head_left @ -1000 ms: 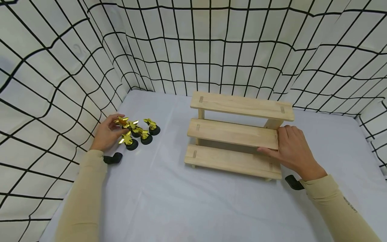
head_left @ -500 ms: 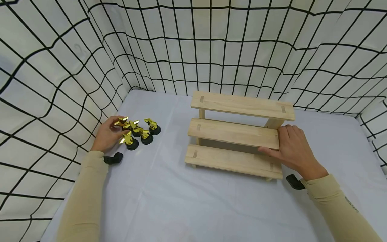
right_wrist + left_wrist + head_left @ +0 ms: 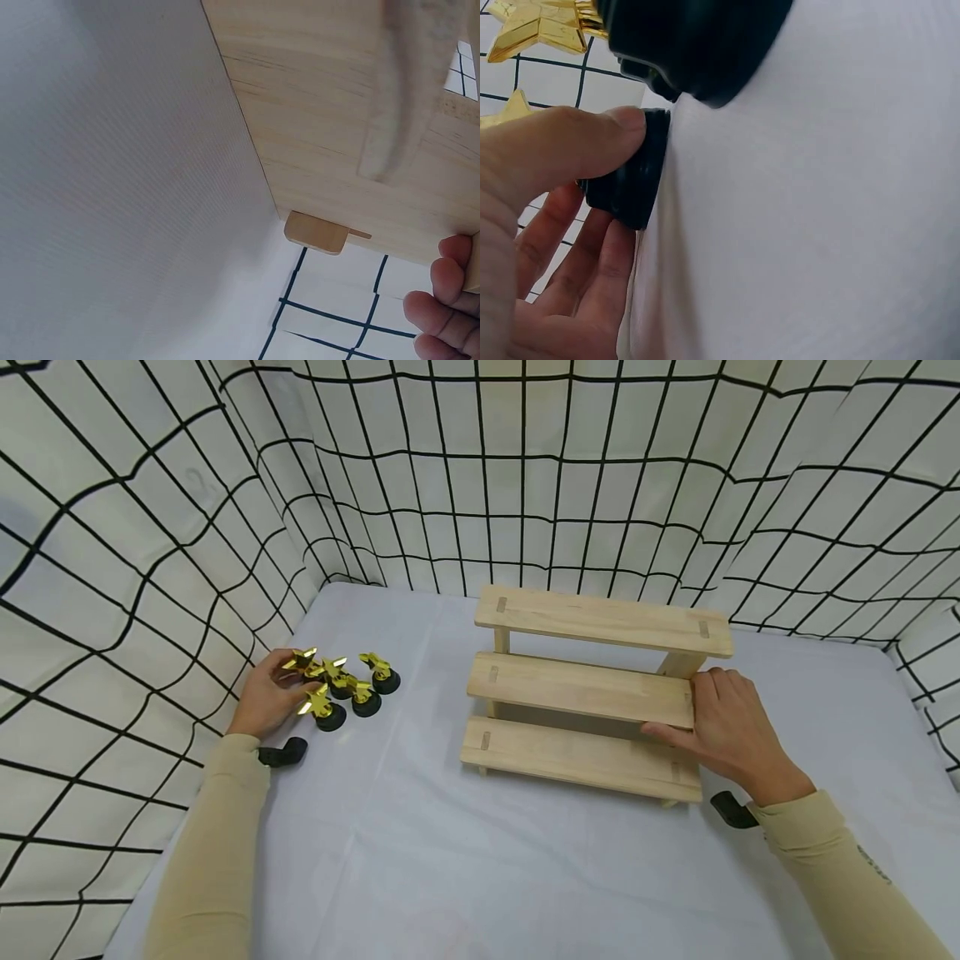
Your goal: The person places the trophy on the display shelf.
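Note:
At the left of the head view, my left hand [image 3: 266, 697] is around a gold star trophy [image 3: 302, 662] with a black base. Up close in the left wrist view, thumb and fingers pinch that black base [image 3: 634, 176], which stands on the white cloth. Several more star trophies [image 3: 365, 695] are clustered just right of the hand. A three-step wooden shelf [image 3: 577, 689] stands right of centre. My right hand [image 3: 738, 727] grips the right end of its middle step, thumb along the front edge. In the right wrist view, fingertips [image 3: 448, 277] curl at the wood.
White cloth [image 3: 465, 868] covers the table. Black grid netting [image 3: 555, 485] over white sheeting walls the back and both sides, close behind the shelf and beside the left arm. A black wrist device [image 3: 283, 752] shows by the left wrist, another [image 3: 732, 811] by the right.

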{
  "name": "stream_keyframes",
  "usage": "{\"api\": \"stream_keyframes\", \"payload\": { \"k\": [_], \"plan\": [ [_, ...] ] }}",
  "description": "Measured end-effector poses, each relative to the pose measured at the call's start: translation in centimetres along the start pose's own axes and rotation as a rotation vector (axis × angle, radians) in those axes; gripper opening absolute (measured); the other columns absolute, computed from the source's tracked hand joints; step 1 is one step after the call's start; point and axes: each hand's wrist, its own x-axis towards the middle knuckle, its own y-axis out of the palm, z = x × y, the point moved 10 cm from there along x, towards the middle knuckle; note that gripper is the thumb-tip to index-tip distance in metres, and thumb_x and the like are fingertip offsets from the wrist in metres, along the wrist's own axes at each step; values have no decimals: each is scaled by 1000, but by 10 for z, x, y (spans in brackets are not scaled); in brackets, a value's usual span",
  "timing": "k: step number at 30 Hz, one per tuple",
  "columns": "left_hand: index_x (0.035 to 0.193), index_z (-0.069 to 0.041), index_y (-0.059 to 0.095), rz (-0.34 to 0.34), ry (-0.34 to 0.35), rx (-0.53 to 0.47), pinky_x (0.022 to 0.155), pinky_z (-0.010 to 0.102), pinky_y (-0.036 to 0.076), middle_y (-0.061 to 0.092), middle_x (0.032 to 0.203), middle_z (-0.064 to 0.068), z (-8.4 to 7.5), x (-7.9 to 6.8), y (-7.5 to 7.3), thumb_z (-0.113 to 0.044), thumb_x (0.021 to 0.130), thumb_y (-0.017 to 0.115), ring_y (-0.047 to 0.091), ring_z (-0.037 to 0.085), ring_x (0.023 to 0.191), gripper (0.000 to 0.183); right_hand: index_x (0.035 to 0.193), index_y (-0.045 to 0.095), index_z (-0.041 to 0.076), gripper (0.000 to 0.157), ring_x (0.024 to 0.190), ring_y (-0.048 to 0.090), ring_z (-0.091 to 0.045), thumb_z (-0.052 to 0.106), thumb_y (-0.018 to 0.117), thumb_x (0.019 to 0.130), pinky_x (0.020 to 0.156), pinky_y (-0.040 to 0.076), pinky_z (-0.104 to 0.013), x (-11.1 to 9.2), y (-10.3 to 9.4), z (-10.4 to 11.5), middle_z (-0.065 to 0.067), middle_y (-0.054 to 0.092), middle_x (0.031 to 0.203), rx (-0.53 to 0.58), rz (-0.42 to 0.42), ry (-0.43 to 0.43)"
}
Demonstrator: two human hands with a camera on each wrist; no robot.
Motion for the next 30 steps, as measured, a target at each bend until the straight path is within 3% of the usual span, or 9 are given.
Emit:
{"api": "stream_keyframes", "payload": {
  "k": [9,16,19,22,24,26,27,30],
  "plan": [
    [147,-4,46,-13,-56,11,114,51,50,55,143,20,-1,-5,-8,-28,92,80,58,39,132,69,82,49,-1,95,59,41,-27,93,34,86,58,35,-40,-3,-3,-1,-12,45,65,4,-7,4],
    [147,-9,46,-19,-82,-11,116,53,48,54,143,17,-2,-10,-19,-34,92,79,56,40,135,69,84,52,0,90,59,42,-25,90,50,83,57,36,-40,-2,1,-4,-10,46,66,19,25,29],
    [144,-10,48,-39,-64,-9,115,43,50,57,135,3,-6,-11,-25,-31,92,80,60,24,128,65,84,52,0,84,59,43,-25,84,61,81,57,36,-40,-1,1,-4,-10,47,66,24,23,25],
    [141,-8,50,-70,-18,-10,110,27,54,55,123,-15,-12,-11,-32,-22,91,82,58,-1,114,61,83,52,0,85,58,42,-25,85,59,82,57,36,-39,-1,0,-3,-10,46,65,27,12,14],
    [141,-6,51,-85,6,-17,105,17,54,52,117,-22,-16,-11,-35,-19,90,82,54,-12,106,61,81,52,1,88,57,40,-25,89,51,84,56,35,-38,0,0,-3,-9,45,64,28,4,9],
    [142,-5,51,-93,16,-9,102,13,54,51,116,-24,-18,-12,-37,-19,90,82,52,-15,103,63,80,51,1,91,57,40,-24,92,43,84,56,34,-37,0,-1,-3,-9,45,63,27,1,8],
    [143,-5,50,-96,12,-1,103,15,54,51,117,-23,-19,-12,-38,-20,90,82,52,-15,103,64,80,51,1,90,57,40,-24,91,46,84,56,34,-37,0,-1,-3,-9,45,63,28,1,8],
    [146,-6,49,-100,-4,27,105,19,55,51,120,-20,-22,-14,-40,-25,90,82,52,-13,104,67,79,52,1,93,56,40,-24,93,40,84,55,34,-37,1,-1,-3,-9,45,63,26,-8,9]
  ]
}}
